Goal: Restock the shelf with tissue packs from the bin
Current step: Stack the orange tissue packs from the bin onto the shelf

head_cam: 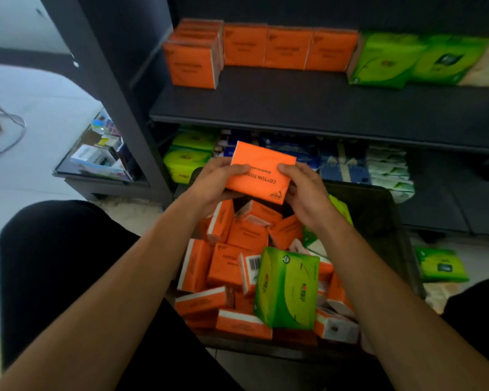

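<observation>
An orange tissue pack [261, 172] printed "COTTON TISSUE" is held flat above the far end of the bin, between both hands. My left hand [213, 183] grips its left edge and my right hand [304, 190] grips its right edge. Below them the dark bin [378, 215] is full of several loose orange packs [229, 263], with a green pack [287, 292] standing on top near the front. On the dark shelf [308, 105] above, a row of orange packs [266, 48] stands at the back left and green packs [404, 60] at the back right.
The lower shelf holds green packs [188, 158], blue packs [333, 162] and white-green packs [390, 173]. One green pack [441, 265] lies on the floor right of the bin. A small rack of goods [102, 153] stands to the left. My knees in dark trousers flank the bin.
</observation>
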{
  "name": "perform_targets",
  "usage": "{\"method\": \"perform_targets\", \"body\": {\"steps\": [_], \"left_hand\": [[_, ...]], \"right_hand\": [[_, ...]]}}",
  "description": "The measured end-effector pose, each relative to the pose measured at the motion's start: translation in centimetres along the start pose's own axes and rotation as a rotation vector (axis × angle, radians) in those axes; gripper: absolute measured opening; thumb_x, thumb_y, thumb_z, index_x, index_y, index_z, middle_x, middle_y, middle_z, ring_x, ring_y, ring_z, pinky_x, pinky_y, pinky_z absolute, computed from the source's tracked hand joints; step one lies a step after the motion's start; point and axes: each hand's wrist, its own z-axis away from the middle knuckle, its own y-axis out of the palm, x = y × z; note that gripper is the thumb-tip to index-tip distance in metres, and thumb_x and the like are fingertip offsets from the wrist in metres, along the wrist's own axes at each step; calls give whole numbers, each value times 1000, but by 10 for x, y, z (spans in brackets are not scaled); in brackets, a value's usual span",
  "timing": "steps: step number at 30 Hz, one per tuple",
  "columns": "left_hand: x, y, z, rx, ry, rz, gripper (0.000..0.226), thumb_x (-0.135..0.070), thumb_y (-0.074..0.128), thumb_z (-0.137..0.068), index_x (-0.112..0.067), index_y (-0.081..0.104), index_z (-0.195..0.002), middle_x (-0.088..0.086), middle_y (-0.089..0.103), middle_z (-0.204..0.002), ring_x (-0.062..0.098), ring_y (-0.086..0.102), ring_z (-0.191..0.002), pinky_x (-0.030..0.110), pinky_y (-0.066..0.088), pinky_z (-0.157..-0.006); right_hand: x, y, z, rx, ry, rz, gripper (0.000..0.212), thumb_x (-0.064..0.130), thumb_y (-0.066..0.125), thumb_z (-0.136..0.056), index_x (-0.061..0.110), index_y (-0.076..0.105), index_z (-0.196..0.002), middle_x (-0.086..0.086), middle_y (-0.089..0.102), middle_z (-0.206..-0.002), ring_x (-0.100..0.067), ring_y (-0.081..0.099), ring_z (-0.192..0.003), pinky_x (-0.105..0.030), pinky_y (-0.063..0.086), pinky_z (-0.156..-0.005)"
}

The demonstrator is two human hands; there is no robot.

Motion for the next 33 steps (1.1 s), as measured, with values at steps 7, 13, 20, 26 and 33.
{"method": "perform_targets", "body": {"steps": [7, 13, 20, 26, 33], "left_hand": [[-36, 2, 10, -112, 192, 99, 31, -14, 68, -85, -9, 56, -112, 9, 66, -104, 18, 66, -88, 34, 58, -75], [-74, -17, 10, -165, 265, 21, 31, -11, 66, -84, -13, 62, -115, 12, 66, -113, 26, 66, -100, 43, 55, -87], [-88, -34, 4, -148, 167, 238, 39, -14, 57, -90, -7, 47, -128, 13, 64, -108, 25, 66, -88, 37, 56, -77], [-70, -47, -5, -244, 123, 138, 58, -14, 66, -86, -8, 36, -134, 12, 63, -116, 19, 64, -87, 13, 46, -42], [-88, -68, -15, -262, 134, 289, 48, -18, 61, -85, -17, 49, -131, 9, 64, -118, 25, 64, -99, 36, 54, -75]], "right_hand": [[43, 13, -7, 94, -149, 281, 33, 14, 66, -87, 15, 60, -119, 1, 68, -97, -11, 67, -86, -31, 58, -76], [64, 40, -20, 47, -281, 267, 45, 18, 68, -88, 15, 53, -130, 0, 69, -105, -15, 66, -98, -37, 55, -89], [57, 96, -26, 172, -140, 97, 33, 22, 59, -95, 14, 50, -126, -10, 66, -107, -19, 71, -84, -27, 58, -71], [30, 131, -28, 175, -182, 60, 39, 15, 58, -94, 23, 50, -132, 3, 70, -102, -8, 69, -88, -28, 56, -77], [30, 138, -39, 194, -251, 170, 42, 16, 55, -91, 43, 56, -122, 8, 66, -111, -21, 65, -103, -55, 54, -88]]}}
